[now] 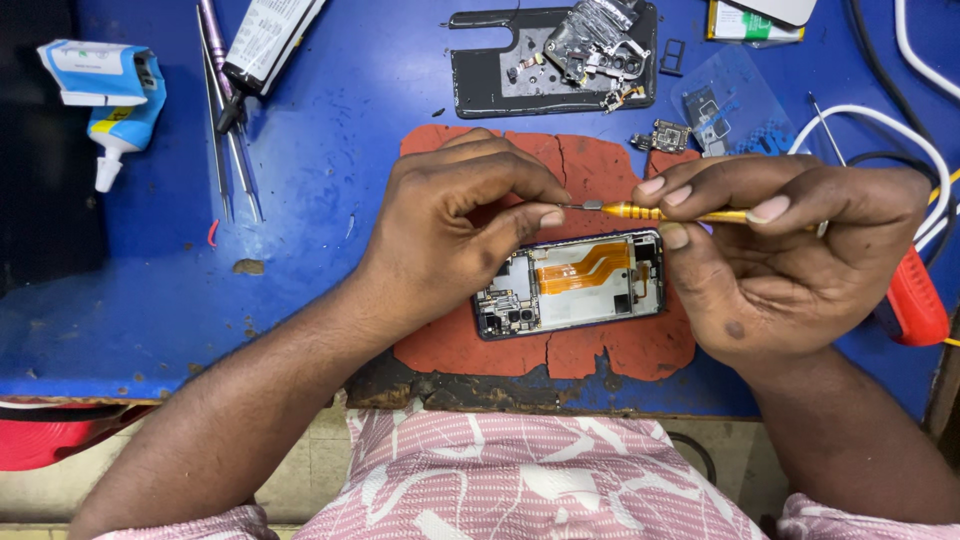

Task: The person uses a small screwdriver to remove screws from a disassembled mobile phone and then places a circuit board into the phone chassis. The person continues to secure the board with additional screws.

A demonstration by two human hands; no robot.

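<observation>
On a worn blue worktop [330, 120] lies a cracked reddish-brown rubber mat [600, 350], and on it rests an opened dark-framed smartphone [572, 283] with its back removed, showing an orange flex ribbon across the middle and small circuit parts at its left end. The right hand [780, 260] is closed around a slim yellow-handled metal screwdriver [680, 213], held level just above the phone's upper edge, with the tip pointing left. The left hand [465, 225] pinches its thumb and forefinger together at that tip; whether a tiny part sits between them cannot be told. At the far edge of the worktop lies the removed black back cover [490, 70] with loose metal shields piled on it, and a small green circuit board [668, 135] just beside the mat. Steel tweezers [235, 150] and a white-and-blue glue tube [120, 115] lie to the left, well apart from the phone. A red-handled tool [915, 300] sits by the right wrist.
</observation>
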